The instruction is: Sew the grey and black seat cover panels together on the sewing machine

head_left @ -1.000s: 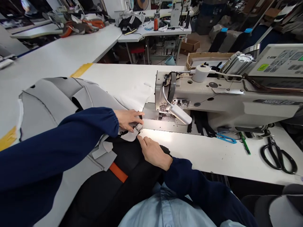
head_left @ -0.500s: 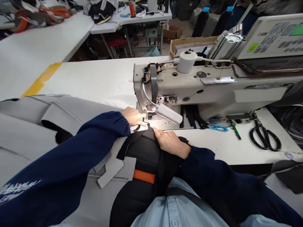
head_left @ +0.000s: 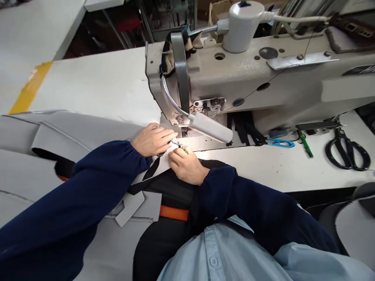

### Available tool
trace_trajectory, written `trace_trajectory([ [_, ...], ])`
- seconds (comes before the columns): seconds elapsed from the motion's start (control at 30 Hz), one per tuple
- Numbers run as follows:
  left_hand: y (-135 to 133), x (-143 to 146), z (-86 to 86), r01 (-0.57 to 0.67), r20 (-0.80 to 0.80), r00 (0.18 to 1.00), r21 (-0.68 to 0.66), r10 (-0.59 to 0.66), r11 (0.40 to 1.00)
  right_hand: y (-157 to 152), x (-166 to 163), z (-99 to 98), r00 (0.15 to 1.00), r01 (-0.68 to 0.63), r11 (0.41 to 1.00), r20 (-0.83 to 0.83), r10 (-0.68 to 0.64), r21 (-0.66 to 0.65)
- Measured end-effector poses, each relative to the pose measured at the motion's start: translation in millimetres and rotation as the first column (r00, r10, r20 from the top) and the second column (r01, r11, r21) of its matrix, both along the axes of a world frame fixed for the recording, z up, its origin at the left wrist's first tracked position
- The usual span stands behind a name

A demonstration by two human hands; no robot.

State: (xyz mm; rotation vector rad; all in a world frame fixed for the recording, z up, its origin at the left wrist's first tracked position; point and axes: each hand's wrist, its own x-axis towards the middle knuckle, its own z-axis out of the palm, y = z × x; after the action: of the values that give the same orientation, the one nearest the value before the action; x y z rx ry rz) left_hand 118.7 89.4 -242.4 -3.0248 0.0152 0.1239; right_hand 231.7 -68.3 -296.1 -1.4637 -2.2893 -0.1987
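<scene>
Just left of the needle area of a sewing machine [head_left: 205, 82], my left hand [head_left: 154, 139] is closed around a small metal tool that looks like thread snips [head_left: 175, 141]; most of it is hidden by the fingers. My right hand [head_left: 187, 166] is closed close beside it, fingertips pinched on the edge of a black padded fabric piece [head_left: 175, 189]. What exactly is between those fingertips is partly hidden. The fabric piece carries an orange strip [head_left: 174, 213] and a light grey tab [head_left: 130, 208], and lies from the machine bed down to my lap.
Large grey fabric panels [head_left: 67, 136] cover the left side of the table. A white lamp [head_left: 211, 127] hangs over the needle area. Blue-handled scissors [head_left: 280, 143], a green pen-like tool [head_left: 305, 144] and large black scissors [head_left: 347, 150] lie on the right.
The view has moved closer and tilted down. My right hand has left its flat hold on the black fabric and come up to pinch beside my left hand, and the fabric's top edge has shifted.
</scene>
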Motion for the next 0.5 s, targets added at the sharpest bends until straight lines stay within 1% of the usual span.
trace_trajectory([
  [0.07, 2, 4, -2.3, 0.026, 0.006, 1.000, 0.025, -0.026, 0.999, -3, 0, -4.1, 0.999, -0.033, 0.999, -0.008, 0.033, 0.009],
  [0.13, 3, 8, -3.0, 0.054, -0.002, 0.999, 0.046, -0.054, 0.997, -3, -1, -5.7, 0.998, -0.055, 0.998, -0.020, 0.055, -0.014],
  [0.2, 5, 11, -1.2, 0.057, -0.023, 0.998, 0.047, -0.056, 0.997, -2, -1, -5.7, 0.997, -0.066, 0.997, -0.048, 0.064, -0.033],
  [0.27, 6, 15, 3.1, 0.045, -0.069, 0.997, 0.038, -0.042, 0.998, 0, -1, -4.1, 0.993, -0.084, 0.995, -0.090, 0.078, -0.058],
  [0.37, 5, 21, 11.5, 0.014, -0.189, 0.982, 0.037, -0.007, 0.999, 1, 1, 1.5, 0.983, -0.126, 0.983, -0.151, 0.105, -0.134],
  [0.43, 4, 26, 16.0, -0.020, -0.271, 0.962, 0.040, 0.030, 0.999, 1, 3, 6.3, 0.976, -0.168, 0.971, -0.165, 0.140, -0.170],
  [0.5, 2, 29, 18.2, -0.054, -0.308, 0.949, 0.048, 0.066, 0.997, 1, 5, 10.2, 0.969, -0.217, 0.959, -0.154, 0.190, -0.181],
])
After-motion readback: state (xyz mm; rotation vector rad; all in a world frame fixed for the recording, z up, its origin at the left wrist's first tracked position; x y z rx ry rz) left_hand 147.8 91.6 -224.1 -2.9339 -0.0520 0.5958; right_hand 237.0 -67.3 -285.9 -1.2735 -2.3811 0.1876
